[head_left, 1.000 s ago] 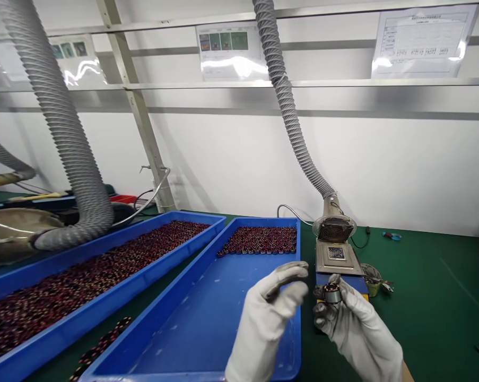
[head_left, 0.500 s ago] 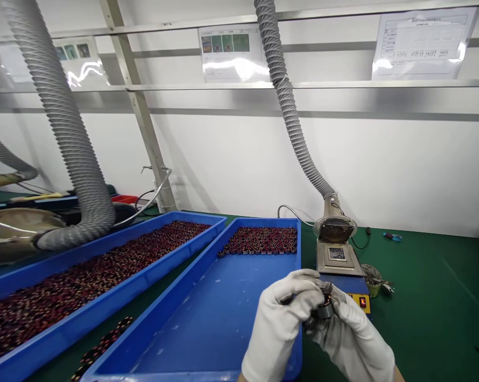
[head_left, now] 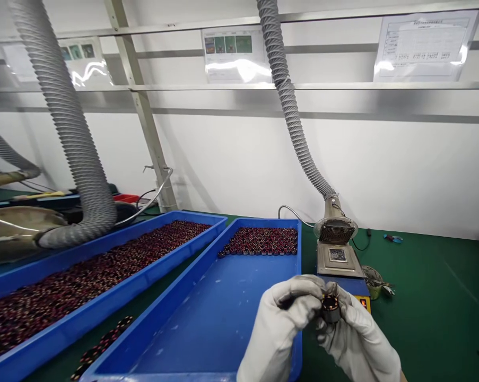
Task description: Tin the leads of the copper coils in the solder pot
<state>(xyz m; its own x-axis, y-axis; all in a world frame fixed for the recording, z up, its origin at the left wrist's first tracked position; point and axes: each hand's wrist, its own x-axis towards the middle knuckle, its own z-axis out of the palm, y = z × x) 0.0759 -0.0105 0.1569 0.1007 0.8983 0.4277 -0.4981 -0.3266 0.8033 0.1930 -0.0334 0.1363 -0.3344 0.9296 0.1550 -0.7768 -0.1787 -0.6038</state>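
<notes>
Right now, you seem to be at a close handling step, perhaps turning or adjusting a small dark cylindrical piece with coppery bits inside (head_left: 330,311), held up in the lower right of the frame. Your white-gloved right hand (head_left: 360,330) has it pinched between thumb and fingers, open side up. Your white-gloved left hand (head_left: 279,324) comes in from the other side, fingertips drawn together at its edge; whether they grip it or something fine on it, you cannot tell from here.

Any move from this hold calls for a steady right pinch and light left fingertips, since thick gloves hide much of the rim and could let it slip.

Just beyond your hands sits a square metal plate unit (head_left: 322,265) on a blue base, its yellow panel with a lit red switch (head_left: 363,302) partly behind your right glove. A flared metal hood (head_left: 334,213) on a ribbed grey hose (head_left: 293,114) hangs over its back, and a small green cup of tools (head_left: 374,289) stands beside it, so space is tight on that side.

The blue plastic tray (head_left: 211,313) at lower centre holds packed dark red pieces (head_left: 263,241) at its far end; your left forearm crosses its near right side. A longer blue tray (head_left: 144,271) at lower left is filled with similar pieces, and a loose strip of them (head_left: 104,347) lies on the green desk (head_left: 434,297) between the trays.
</notes>
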